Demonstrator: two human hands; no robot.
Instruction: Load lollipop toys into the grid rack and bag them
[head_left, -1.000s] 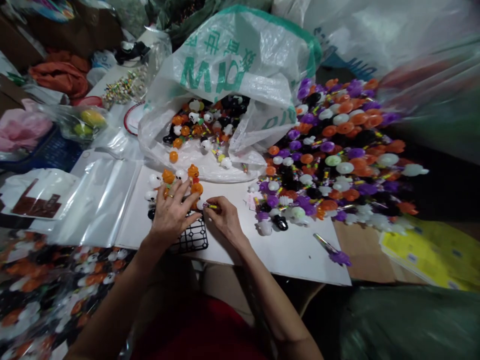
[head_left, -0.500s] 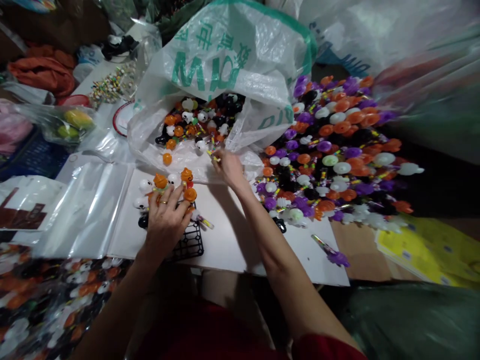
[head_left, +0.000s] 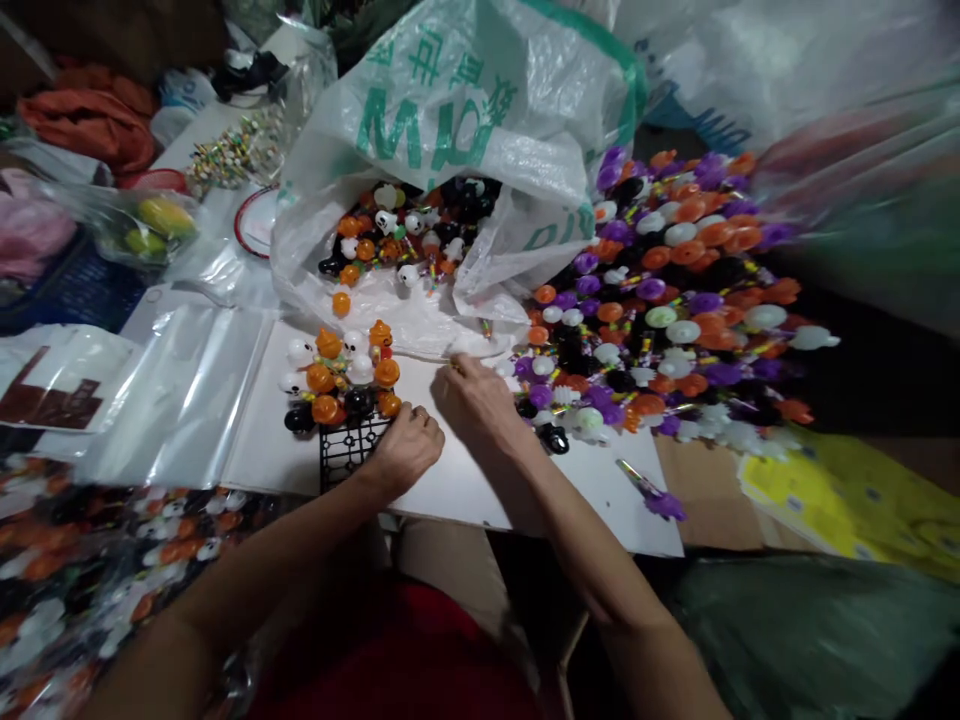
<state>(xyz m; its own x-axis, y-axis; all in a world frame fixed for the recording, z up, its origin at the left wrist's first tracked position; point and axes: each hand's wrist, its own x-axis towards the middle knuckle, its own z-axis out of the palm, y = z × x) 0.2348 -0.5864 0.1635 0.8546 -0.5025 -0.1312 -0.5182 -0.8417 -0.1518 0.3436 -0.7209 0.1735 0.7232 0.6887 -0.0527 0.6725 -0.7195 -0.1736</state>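
My left hand [head_left: 411, 448] is closed on the white board, at the right edge of a black grid rack [head_left: 346, 455]; whatever its curled fingers hold is hidden. In the rack stands a cluster of small tubes topped with an orange pumpkin figure [head_left: 320, 377], white ghost-like figures [head_left: 360, 368] and black ones [head_left: 359, 402]. My right hand [head_left: 480, 398] is closed at the front lip of the plastic bag [head_left: 420, 325]. A whitish shape shows at its fingertips, and a small multicoloured tube [head_left: 487, 327] juts up beyond them. Inside the bag lie many similar figures [head_left: 386, 222].
A large pile of purple, orange, white and black tube toys [head_left: 660, 300] covers the right side. One purple-topped tube [head_left: 652, 492] lies alone near the front edge. Clear plastic sleeves [head_left: 172, 400] lie left, and packed toys [head_left: 172, 540] sit below them. Yellow sheets [head_left: 840, 500] are at right.
My left hand has come off the rack's figures and moved right. My right hand has drawn back from the bag's mouth toward me. The white-topped tube beside the rack is out of sight.
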